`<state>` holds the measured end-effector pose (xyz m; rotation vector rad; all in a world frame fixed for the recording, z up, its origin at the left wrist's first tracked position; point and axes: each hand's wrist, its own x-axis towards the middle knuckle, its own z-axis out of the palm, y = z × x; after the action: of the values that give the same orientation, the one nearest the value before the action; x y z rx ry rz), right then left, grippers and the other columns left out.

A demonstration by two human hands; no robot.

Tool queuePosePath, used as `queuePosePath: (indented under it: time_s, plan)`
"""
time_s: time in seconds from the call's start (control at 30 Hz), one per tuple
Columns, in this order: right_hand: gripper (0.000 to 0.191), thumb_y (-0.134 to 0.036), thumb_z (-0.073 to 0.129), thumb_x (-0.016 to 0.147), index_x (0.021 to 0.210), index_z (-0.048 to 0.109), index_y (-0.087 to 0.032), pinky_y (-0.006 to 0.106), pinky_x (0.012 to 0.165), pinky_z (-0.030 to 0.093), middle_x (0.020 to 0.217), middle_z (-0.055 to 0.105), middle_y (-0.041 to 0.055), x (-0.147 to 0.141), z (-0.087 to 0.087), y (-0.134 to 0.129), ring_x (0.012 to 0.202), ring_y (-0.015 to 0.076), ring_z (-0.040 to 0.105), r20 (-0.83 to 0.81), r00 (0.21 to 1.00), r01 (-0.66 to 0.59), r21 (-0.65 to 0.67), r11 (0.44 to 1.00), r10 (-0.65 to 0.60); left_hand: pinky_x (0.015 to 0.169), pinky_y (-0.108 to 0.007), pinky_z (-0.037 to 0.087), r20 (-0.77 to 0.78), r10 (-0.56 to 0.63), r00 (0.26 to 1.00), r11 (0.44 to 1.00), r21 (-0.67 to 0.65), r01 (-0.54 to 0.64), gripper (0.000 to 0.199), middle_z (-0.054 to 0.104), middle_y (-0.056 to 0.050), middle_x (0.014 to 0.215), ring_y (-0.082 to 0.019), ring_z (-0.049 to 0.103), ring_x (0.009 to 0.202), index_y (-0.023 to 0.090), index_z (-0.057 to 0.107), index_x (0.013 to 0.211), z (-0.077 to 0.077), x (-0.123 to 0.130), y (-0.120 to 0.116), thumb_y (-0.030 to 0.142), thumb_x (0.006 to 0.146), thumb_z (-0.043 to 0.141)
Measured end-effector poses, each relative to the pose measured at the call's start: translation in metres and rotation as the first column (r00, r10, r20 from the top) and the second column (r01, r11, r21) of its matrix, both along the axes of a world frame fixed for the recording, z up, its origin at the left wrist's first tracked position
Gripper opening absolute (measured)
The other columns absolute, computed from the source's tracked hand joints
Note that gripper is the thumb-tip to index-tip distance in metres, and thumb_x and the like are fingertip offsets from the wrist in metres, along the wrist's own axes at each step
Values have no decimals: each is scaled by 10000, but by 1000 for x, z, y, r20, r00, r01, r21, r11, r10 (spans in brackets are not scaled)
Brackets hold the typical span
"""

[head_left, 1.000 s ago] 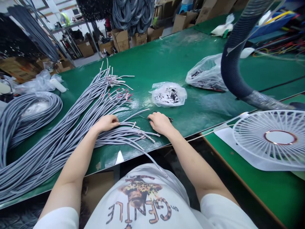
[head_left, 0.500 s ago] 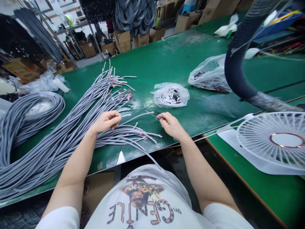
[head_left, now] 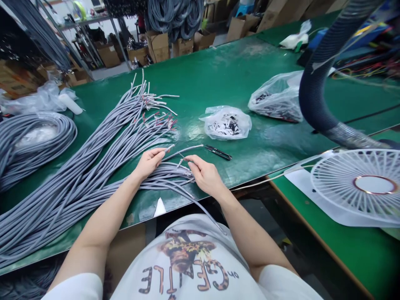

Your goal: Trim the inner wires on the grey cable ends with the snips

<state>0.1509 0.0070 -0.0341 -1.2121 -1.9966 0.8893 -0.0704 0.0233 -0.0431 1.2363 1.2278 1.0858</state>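
Note:
My left hand [head_left: 151, 161] is closed in a pinch on a grey cable, whose pale end [head_left: 169, 147] sticks out past the fingertips. Just to its right, my right hand [head_left: 203, 171] pinches a thin strand [head_left: 181, 156] that points toward the left hand. The two hands are a short gap apart, above a bundle of grey cables [head_left: 168, 173] with stripped ends. Another single cable [head_left: 190, 148] runs between and behind them. Beyond the right hand, a slim black two-armed tool [head_left: 218, 152], like snips or tweezers, lies on the green table.
More grey cables [head_left: 93, 141] with frayed red and white ends spread leftward, beside a coil [head_left: 67, 133]. A plastic bag of small black and white pieces [head_left: 228, 124] and a fuller bag [head_left: 278, 100] lie behind. A dark hose [head_left: 315, 87] and a white fan [head_left: 368, 183] stand right.
My right hand has left the black tool lying on the table and moved left toward the cable end. My left hand has shifted slightly right with its cable.

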Motion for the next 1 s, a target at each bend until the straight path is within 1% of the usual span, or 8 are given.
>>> queuePosePath:
  time_s: [0.1, 0.17, 0.23, 0.33, 0.4, 0.7, 0.9, 1.0]
  plan:
    - [305, -266, 382, 929, 1128, 607, -216, 270, 760, 459, 953, 708, 53, -9, -5, 6, 810, 175, 650, 89, 996, 14, 27, 1000, -16, 411, -199, 150, -37, 14, 999, 999, 47, -13, 480, 347, 86, 440, -35, 240, 399, 71, 678, 1019, -2, -1, 0, 468, 750, 657]
    - [317, -274, 382, 929, 1148, 605, -222, 276, 759, 472, 971, 717, 52, -12, -8, 10, 813, 184, 661, 116, 993, 13, 32, 999, -17, 425, -203, 196, -85, 22, 996, 997, 71, -16, 455, 386, 75, 448, -48, 282, 409, 81, 681, 1031, -3, -1, 0, 450, 767, 639]
    - [322, -275, 382, 927, 1153, 606, -223, 279, 757, 481, 989, 720, 51, -14, -9, 12, 812, 186, 667, 114, 993, 13, 40, 999, -17, 458, -210, 276, -144, 32, 989, 994, 108, -16, 419, 466, 48, 474, -77, 383, 451, 97, 690, 1028, -4, -2, 0, 431, 785, 618]
    - [320, -269, 392, 922, 1147, 614, -218, 286, 808, 483, 1022, 718, 50, -16, -9, 15, 883, 192, 667, 84, 996, 8, 48, 999, -12, 562, -232, 395, -213, 27, 977, 988, 156, 7, 387, 608, -6, 583, -144, 558, 626, 109, 700, 1029, -4, -2, 0, 404, 806, 587]
    - [317, -263, 400, 918, 1139, 622, -214, 290, 836, 476, 1043, 715, 51, -17, -8, 16, 915, 195, 663, 71, 997, 4, 44, 999, -7, 634, -250, 441, -237, 20, 971, 986, 166, 20, 381, 674, -36, 681, -178, 614, 745, 107, 701, 1039, -4, -2, -1, 387, 816, 570]
    - [324, -264, 400, 915, 1132, 633, -201, 283, 762, 469, 1027, 715, 51, -17, -8, 15, 837, 183, 657, 64, 998, -4, 32, 999, 2, 818, -312, 492, -256, 31, 966, 979, 203, 22, 385, 734, -89, 974, -222, 656, 918, 99, 700, 1050, -8, -3, 0, 378, 824, 560]
    - [306, -256, 414, 906, 1095, 645, -189, 267, 751, 471, 978, 712, 53, -18, -10, 18, 789, 163, 645, -17, 999, -27, 27, 999, 27, 904, -332, 483, -297, 26, 954, 972, 229, 45, 379, 726, -101, 1051, -229, 661, 962, 122, 714, 1028, -8, -2, -1, 408, 833, 561]
    - [297, -245, 426, 892, 1060, 661, -174, 268, 748, 473, 934, 710, 52, -20, -11, 23, 773, 159, 635, -60, 997, -55, 7, 998, 55, 894, -322, 484, -345, -5, 939, 970, 227, 89, 376, 723, -109, 1061, -229, 664, 964, 119, 715, 1026, -8, 0, -4, 398, 843, 542]
